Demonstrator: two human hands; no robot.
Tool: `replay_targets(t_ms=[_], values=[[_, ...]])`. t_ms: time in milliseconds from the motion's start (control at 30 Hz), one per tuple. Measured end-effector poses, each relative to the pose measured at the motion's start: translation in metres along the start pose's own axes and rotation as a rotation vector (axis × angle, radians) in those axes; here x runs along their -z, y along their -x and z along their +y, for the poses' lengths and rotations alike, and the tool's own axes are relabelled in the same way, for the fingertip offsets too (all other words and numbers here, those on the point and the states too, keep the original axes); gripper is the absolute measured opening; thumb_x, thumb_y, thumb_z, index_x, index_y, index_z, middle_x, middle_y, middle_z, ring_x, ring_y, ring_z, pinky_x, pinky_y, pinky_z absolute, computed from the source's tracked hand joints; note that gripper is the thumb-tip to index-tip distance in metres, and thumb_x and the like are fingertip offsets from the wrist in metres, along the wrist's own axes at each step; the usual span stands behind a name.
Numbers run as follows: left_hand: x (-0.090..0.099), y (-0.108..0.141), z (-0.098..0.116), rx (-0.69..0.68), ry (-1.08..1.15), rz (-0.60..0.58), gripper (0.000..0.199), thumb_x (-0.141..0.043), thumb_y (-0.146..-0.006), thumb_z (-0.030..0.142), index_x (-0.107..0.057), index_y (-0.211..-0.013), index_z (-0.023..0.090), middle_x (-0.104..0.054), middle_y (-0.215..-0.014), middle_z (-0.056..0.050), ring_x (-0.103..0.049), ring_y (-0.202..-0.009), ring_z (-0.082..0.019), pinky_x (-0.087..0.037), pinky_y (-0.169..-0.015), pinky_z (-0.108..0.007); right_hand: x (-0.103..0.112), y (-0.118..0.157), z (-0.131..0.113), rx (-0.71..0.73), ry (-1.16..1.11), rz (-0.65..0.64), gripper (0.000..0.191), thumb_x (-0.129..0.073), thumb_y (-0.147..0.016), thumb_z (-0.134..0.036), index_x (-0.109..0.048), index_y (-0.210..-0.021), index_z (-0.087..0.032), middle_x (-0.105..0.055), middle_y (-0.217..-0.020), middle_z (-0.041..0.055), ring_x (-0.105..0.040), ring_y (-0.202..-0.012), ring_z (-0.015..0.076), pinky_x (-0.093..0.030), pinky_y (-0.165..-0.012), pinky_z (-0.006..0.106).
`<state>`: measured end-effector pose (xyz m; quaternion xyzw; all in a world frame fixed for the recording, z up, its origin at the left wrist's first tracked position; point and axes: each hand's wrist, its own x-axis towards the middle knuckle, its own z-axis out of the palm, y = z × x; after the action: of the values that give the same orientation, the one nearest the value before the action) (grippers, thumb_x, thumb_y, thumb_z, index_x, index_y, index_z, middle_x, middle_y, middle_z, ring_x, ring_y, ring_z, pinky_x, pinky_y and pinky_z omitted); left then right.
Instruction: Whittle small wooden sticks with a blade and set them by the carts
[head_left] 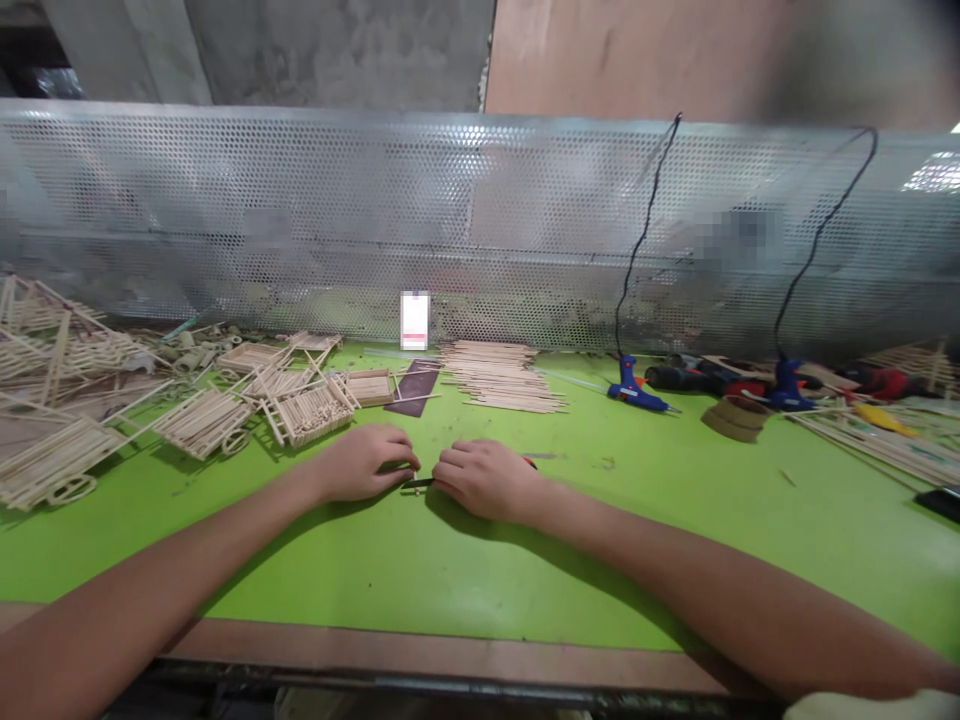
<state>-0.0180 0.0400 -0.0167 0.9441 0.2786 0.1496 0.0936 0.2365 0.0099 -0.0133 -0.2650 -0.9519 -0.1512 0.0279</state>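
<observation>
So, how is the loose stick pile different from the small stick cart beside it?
The stick pile is loose flat sticks, but the cart is sticks joined into a shape with wheels. The pile lies near the mesh; the cart lies further left. Both are pale wood on the green table.

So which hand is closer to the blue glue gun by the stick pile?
The right hand. It is below and left of the blue glue gun in the view. The left hand is farther away, on the right hand's far side.

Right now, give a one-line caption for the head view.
Left hand and right hand flank a dark tool on a green bench, near wooden sticks.
</observation>
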Motion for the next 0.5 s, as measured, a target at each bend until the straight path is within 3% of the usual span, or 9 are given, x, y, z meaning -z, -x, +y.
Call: replay_targets(t_ms=[500], values=[[0.0, -0.0006, 0.0007, 0.015, -0.007, -0.005, 0.017, -0.064, -0.1, 0.025, -0.077, -0.11, 0.019, -0.075, -0.109, -0.008, -0.07, -0.098, -0.021, -0.057, -0.089, -0.037, -0.0021, 0.0002, 0.0002, 0.029, 0.019, 0.049, 0.027, -0.045, -0.11, -0.029, -0.07, -0.105, -0.017, -0.073, -0.091, 0.0051, -0.063, -0.082, 0.0189, -0.045, -0.073, 0.031]])
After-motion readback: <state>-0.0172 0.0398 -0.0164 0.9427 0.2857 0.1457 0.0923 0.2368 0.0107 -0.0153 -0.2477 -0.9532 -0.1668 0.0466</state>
